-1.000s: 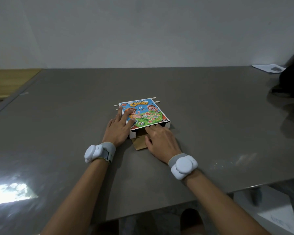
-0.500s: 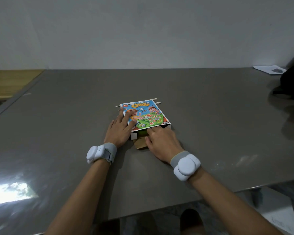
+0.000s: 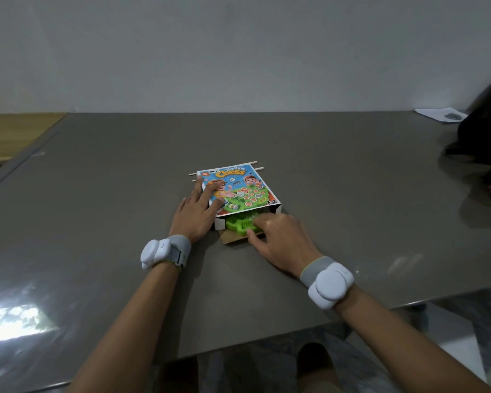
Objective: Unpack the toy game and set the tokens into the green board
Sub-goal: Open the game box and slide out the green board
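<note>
The colourful toy game box [image 3: 245, 184] lies flat in the middle of the grey table, its near end open with a brown flap [image 3: 232, 238] folded out. A green board [image 3: 238, 224] sticks partly out of that open end. My left hand [image 3: 196, 212] rests flat on the box's left side with fingers spread. My right hand [image 3: 278, 239] pinches the near edge of the green board, thumb below and fingers on top. Tokens are not visible; the rest of the board is hidden inside the box.
Two thin wooden sticks [image 3: 253, 163] lie just behind the box. A dark bag [image 3: 485, 143] and a sheet of paper [image 3: 440, 114] sit at the far right. The grey table [image 3: 97, 208] ends at a near edge close to my body.
The green board has slid out of the box's open end toward me under my right hand. My left hand keeps pressing the box in place.
</note>
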`<action>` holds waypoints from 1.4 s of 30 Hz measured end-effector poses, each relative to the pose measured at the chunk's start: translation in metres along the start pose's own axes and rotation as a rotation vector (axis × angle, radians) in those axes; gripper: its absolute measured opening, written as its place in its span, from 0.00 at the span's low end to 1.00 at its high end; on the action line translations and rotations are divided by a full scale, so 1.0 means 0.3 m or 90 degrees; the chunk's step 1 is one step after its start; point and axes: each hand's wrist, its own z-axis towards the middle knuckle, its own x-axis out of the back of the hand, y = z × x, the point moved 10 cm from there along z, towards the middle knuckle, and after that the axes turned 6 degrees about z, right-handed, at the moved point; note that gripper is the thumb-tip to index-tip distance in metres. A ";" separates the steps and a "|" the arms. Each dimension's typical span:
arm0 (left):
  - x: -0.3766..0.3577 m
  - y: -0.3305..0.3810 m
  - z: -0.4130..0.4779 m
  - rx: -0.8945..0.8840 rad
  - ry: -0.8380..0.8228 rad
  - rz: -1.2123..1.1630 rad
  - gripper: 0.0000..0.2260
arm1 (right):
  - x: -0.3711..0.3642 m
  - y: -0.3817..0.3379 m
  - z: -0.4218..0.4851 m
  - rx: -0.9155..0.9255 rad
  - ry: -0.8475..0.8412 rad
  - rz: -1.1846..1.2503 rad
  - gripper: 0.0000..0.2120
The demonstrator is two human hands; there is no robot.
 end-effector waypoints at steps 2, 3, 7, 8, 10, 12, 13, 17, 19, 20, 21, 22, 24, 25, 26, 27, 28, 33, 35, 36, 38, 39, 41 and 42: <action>0.001 -0.002 -0.001 0.001 -0.001 0.013 0.15 | 0.009 0.009 -0.023 -0.005 0.020 0.020 0.17; 0.000 -0.002 0.000 0.001 0.000 0.014 0.15 | 0.016 0.012 -0.032 -0.008 0.032 0.028 0.16; -0.004 -0.024 0.006 0.041 0.007 -0.054 0.18 | 0.048 -0.004 -0.039 -0.024 0.100 0.057 0.10; -0.005 -0.026 0.006 0.044 0.010 -0.066 0.18 | 0.054 -0.014 -0.038 -0.027 0.115 0.071 0.10; -0.007 -0.027 0.005 0.049 0.015 -0.084 0.18 | 0.051 -0.038 -0.035 -0.022 0.120 0.101 0.11; -0.006 -0.030 0.005 0.055 0.018 -0.096 0.18 | 0.044 -0.058 -0.037 -0.013 0.128 0.126 0.11; -0.007 -0.031 0.004 0.058 0.020 -0.100 0.19 | 0.048 -0.060 -0.041 -0.014 0.144 0.146 0.11; -0.008 -0.036 0.007 0.055 0.027 -0.102 0.21 | 0.090 -0.023 -0.060 -0.070 0.252 0.191 0.10; -0.008 -0.040 0.008 0.061 0.034 -0.104 0.20 | 0.091 0.020 -0.061 -0.158 0.260 0.143 0.12; -0.008 -0.043 0.009 0.065 0.037 -0.105 0.19 | 0.079 0.043 -0.057 -0.210 0.241 0.118 0.15; -0.008 -0.044 0.009 0.067 0.039 -0.108 0.19 | 0.060 0.061 -0.053 -0.259 0.215 0.102 0.19; -0.008 -0.044 0.009 0.068 0.040 -0.111 0.19 | 0.039 0.073 -0.051 -0.300 0.192 0.095 0.22; -0.007 -0.044 0.008 0.066 0.043 -0.117 0.18 | 0.000 0.079 -0.048 -0.356 0.158 0.080 0.28; -0.006 -0.044 0.008 0.064 0.044 -0.117 0.18 | -0.019 0.076 -0.046 -0.376 0.143 0.070 0.30; -0.006 -0.045 0.008 0.062 0.044 -0.116 0.17 | -0.038 0.074 -0.045 -0.394 0.130 0.059 0.31; -0.006 -0.045 0.007 0.061 0.046 -0.117 0.17 | -0.052 0.073 -0.042 -0.409 0.121 0.044 0.33; -0.004 -0.045 0.006 0.062 0.049 -0.121 0.18 | -0.061 0.073 -0.038 -0.420 0.115 0.026 0.35; -0.002 -0.045 0.007 0.069 0.055 -0.130 0.18 | -0.077 0.085 -0.008 -0.424 0.088 -0.034 0.34; -0.002 -0.046 0.008 0.068 0.055 -0.129 0.18 | -0.075 0.090 -0.011 -0.420 0.097 -0.036 0.31; -0.002 -0.047 0.009 0.068 0.056 -0.128 0.18 | -0.071 0.089 -0.013 -0.414 0.106 -0.037 0.29; -0.002 -0.047 0.010 0.067 0.057 -0.123 0.19 | -0.062 0.085 -0.016 -0.402 0.124 -0.038 0.27; -0.002 -0.047 0.010 0.066 0.056 -0.121 0.19 | -0.059 0.084 -0.018 -0.398 0.132 -0.035 0.26; -0.003 -0.049 0.010 0.068 0.056 -0.122 0.19 | -0.055 0.087 -0.019 -0.390 0.140 -0.026 0.25; -0.004 -0.050 0.009 0.070 0.056 -0.122 0.19 | -0.055 0.088 -0.020 -0.384 0.142 -0.022 0.25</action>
